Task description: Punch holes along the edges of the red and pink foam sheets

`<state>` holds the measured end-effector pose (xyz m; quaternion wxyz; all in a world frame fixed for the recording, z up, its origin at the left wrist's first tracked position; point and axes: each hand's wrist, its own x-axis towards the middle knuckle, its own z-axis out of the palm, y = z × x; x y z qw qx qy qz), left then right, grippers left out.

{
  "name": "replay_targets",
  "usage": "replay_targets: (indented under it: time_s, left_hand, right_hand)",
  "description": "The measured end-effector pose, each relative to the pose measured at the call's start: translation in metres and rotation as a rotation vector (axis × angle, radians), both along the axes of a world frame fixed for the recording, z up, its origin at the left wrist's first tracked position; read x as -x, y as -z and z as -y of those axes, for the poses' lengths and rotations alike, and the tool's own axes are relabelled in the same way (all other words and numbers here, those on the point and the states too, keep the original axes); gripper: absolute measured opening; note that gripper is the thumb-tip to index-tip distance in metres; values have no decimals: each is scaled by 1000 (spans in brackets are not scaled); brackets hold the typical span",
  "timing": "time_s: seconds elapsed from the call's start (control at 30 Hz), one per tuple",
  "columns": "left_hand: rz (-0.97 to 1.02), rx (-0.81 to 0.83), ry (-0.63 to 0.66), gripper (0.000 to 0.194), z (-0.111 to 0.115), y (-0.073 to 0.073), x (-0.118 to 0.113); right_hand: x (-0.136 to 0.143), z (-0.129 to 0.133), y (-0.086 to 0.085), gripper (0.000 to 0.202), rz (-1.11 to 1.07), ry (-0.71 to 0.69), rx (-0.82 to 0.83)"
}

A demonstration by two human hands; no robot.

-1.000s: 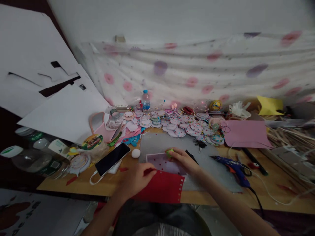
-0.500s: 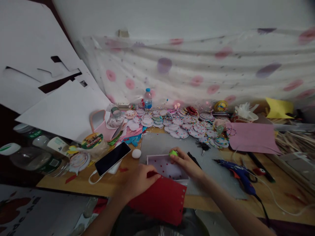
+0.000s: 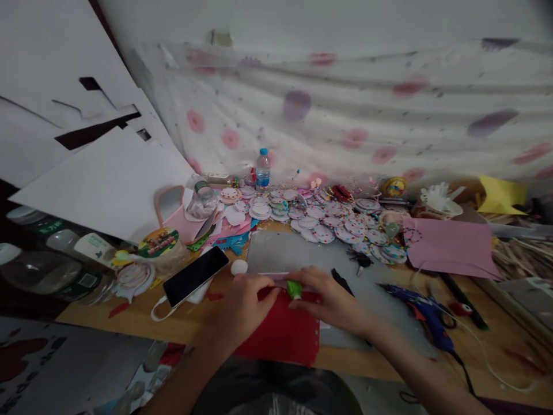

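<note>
Right grip [image 3: 329, 297], closed round green object [image 3: 294, 289], has been brought to red sheet's far edge; red sheet [image 3: 280, 331] is pinched by left grip [image 3: 249, 301]; work apparently shifted there.

Red rectangular sheet [image 3: 283, 337] I grip: matt, paper-like.
Small green piece [image 3: 294, 289] I hold: plastic by look, smooth.
Flat black rectangular phone [image 3: 196, 276]: glossy, smooth screen.
Long brown tabletop [image 3: 188, 324]: wood-look, smooth, faint sheen.
</note>
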<state>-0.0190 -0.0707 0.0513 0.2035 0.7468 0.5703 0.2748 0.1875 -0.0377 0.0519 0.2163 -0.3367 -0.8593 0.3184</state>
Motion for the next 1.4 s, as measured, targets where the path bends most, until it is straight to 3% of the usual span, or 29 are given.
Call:
replay_targets:
  time_s: [0.13,0.27,0.4,0.57,0.77,0.9,1.4]
  left_hand:
    - [-32,-39,12,10,1,-4,-2]
    - [-42,-26,23,9,-1,-1,-1]
    - [-40,-37,35,9,-2,0,-1]
    - [-21,-23,31,9,-4,2,-1]
    - [-2,-9,28,8,-7,14,-1]
    - [-6,19,63,9,-8,22,-2]
    - [-71,70,42,14,-7,24,3]
  right_hand:
    - [0,-1,-6,39,72,24,-82]
    - [0,-2,-9,43,107,-36,-61]
    - [1,-4,-11,48,84,-108,51]
    - [1,-12,-3,38,71,-99,259]
    - [3,-24,8,34,168,-53,323]
    - [4,-30,8,39,223,-110,394]
    - [19,-25,15,26,256,-87,218]
